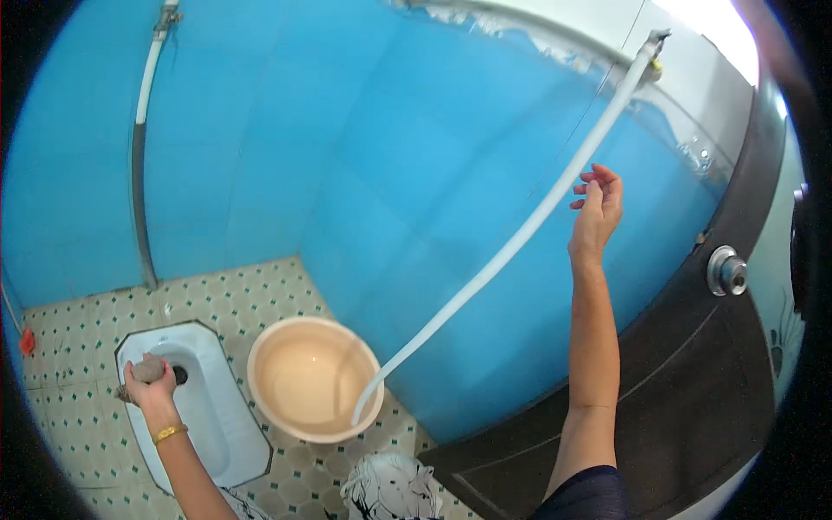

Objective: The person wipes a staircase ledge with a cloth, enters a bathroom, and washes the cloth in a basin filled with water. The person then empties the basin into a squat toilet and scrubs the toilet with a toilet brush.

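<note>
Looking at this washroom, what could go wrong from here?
1. The left hand holds what looks like a grey-brown cloth, seemingly over the squat toilet; a loosened grip might drop it in.
2. The white hose ends inside the basin, near its rim, so a knock could swing it out.
3. The raised right hand appears close to that hose and might bump it.

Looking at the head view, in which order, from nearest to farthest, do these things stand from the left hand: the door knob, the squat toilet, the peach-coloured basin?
From the left hand:
1. Squat toilet: nearest, directly behind the hand in the picture.
2. Peach-coloured basin: next, to the right of the toilet.
3. Door knob: farthest, at the far right.
</note>
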A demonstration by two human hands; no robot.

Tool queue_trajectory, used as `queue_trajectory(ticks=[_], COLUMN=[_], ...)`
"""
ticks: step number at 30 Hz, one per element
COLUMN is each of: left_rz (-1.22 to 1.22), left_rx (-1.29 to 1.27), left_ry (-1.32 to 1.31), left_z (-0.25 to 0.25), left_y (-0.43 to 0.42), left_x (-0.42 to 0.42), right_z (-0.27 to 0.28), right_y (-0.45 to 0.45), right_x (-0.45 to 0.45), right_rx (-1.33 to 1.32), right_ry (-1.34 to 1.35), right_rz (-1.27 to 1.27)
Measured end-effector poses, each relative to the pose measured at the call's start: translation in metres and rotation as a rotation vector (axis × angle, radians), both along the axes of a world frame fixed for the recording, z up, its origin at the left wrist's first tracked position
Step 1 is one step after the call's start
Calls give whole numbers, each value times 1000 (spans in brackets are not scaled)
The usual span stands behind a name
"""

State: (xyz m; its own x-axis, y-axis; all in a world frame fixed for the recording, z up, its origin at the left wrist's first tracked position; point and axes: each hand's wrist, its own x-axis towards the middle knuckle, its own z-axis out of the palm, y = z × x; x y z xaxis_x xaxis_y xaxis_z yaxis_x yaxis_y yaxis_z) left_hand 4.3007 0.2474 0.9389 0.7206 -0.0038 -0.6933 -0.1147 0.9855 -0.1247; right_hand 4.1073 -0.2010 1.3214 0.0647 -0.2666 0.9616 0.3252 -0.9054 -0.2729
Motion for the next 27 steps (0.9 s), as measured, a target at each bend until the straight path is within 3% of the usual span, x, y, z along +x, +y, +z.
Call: queue_trajectory(ticks=[2, 3, 5, 7, 11, 14, 16, 18, 20, 22, 25, 27], left_rz=[13, 10, 17, -21, -88, -113, -121, -215, -218, -246, -219, -248], left_rx=[40, 13, 91, 73, 3, 27, 58, 49, 65, 78, 128, 187], left_ry=[9, 27, 18, -44, -123, -158, -182, -235, -223, -207, -195, -264], left_z=[-5, -26, -29, -36, -38, -47, -49, -39, -38, -44, -46, -52], left_y=[-8, -10, -19, -25, -39, -48, -53, -59, -61, -60, -52, -44], left_x=[-11, 29, 32, 34, 35, 38, 35, 31, 27, 29, 29, 28], right_z=[33, 39, 80, 136, 229, 283, 293, 301, 353, 390, 360, 320], right_y=[0, 7, -6, -40, -6, -17, 12, 10, -58, -88, -79, -82], right_x=[-16, 38, 41, 53, 60, 72, 71, 78, 90, 94, 65, 49], right_rx=[-46, -35, -33, -219, -73, -78, 228, 287, 153, 125, -733, -858], right_ry=[-48, -21, -40, -187, -141, -111, 101, 81, 107, 272, 457, 366], right_rz=[-20, -71, -122, -537, -802, -818, -416, -458, -643, -1093, -1602, -1464])
